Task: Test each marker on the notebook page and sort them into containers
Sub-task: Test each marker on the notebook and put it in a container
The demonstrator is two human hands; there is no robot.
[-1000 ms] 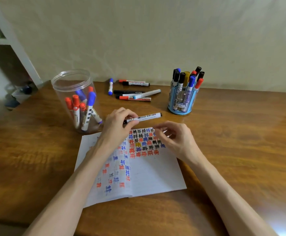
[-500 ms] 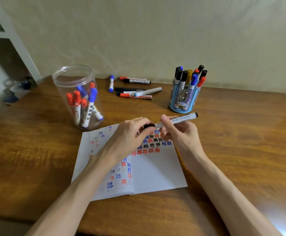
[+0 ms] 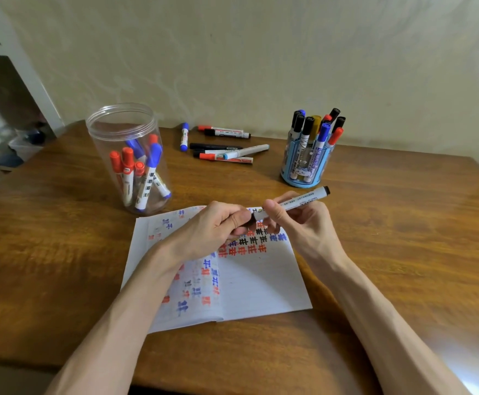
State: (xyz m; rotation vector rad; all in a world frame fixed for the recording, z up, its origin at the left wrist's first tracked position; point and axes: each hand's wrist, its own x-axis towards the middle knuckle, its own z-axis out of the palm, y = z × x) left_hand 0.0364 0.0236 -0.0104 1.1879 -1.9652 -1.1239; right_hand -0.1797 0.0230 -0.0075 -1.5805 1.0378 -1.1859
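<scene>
left hand: fingers curled round one end of the marker
right hand: thumb and fingers pinch the marker's white barrel
marker: spans both hands, tilted, black tail sticking out past the right hand
notebook: open flat under both hands, coloured test marks on its pages
clear jar: beyond the left hand, red and blue markers inside
blue holder: just beyond the right hand, markers standing upright
loose markers: farther out, between jar and holder
</scene>
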